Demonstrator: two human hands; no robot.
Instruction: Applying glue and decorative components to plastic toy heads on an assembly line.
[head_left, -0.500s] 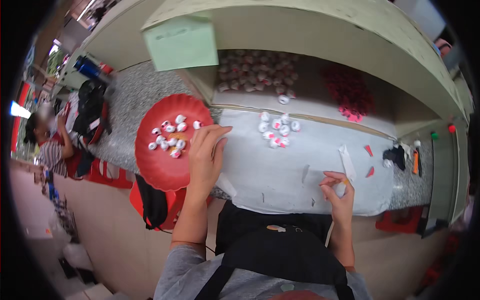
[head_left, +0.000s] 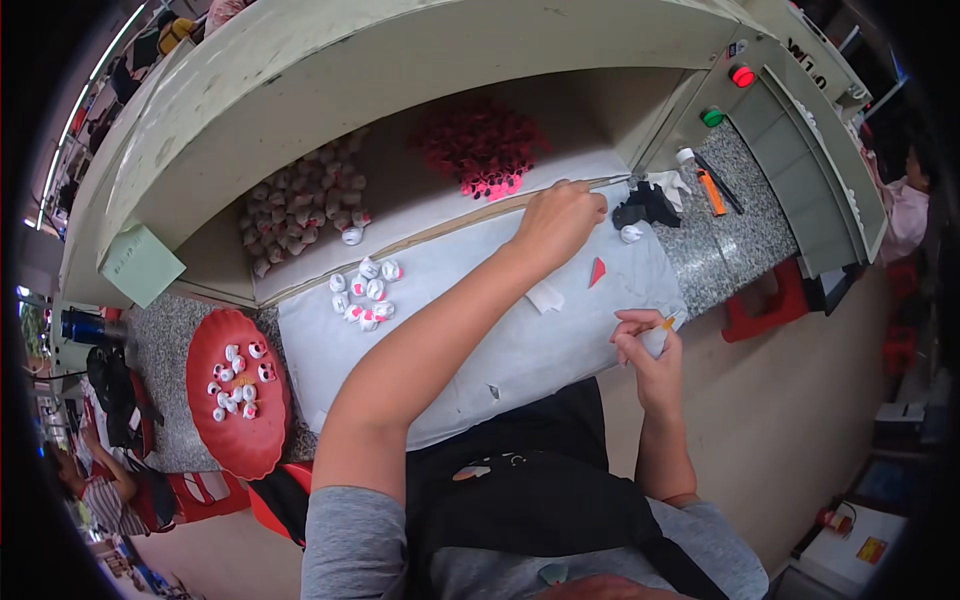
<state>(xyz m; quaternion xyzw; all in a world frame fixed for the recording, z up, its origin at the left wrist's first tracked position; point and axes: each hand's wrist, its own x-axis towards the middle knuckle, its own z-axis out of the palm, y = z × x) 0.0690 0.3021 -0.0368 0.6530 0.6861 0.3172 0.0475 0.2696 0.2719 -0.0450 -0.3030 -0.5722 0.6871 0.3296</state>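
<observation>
My left arm stretches across the paper-covered bench [head_left: 470, 350]. At its far edge my left hand [head_left: 562, 225] has curled fingers around a thin pointed metal tool, like tweezers [head_left: 610, 181], whose tip points right toward a black cloth [head_left: 648, 205]. Close to the near right edge, my right hand [head_left: 652, 365] is closed on a small white squeeze bottle [head_left: 655, 341] with an orange part and a narrow tip. Small white rounded pieces [head_left: 368, 290] with pink patches lie grouped on the paper. More of them sit in a red scalloped plate [head_left: 212, 345] at left.
Under the shelf are heaps of white pieces [head_left: 305, 205] and pink pieces [head_left: 480, 150]. A red scrap [head_left: 597, 272] and a white strip [head_left: 545, 297] lie on the paper. An orange cutter [head_left: 711, 193] and black pen [head_left: 722, 185] are at right. A red stool [head_left: 770, 305] stands beyond.
My left hand has gone from beside the red plate to the far right edge of the paper, onto the tweezers-like tool. My right hand still holds the bottle. The view has swung right.
</observation>
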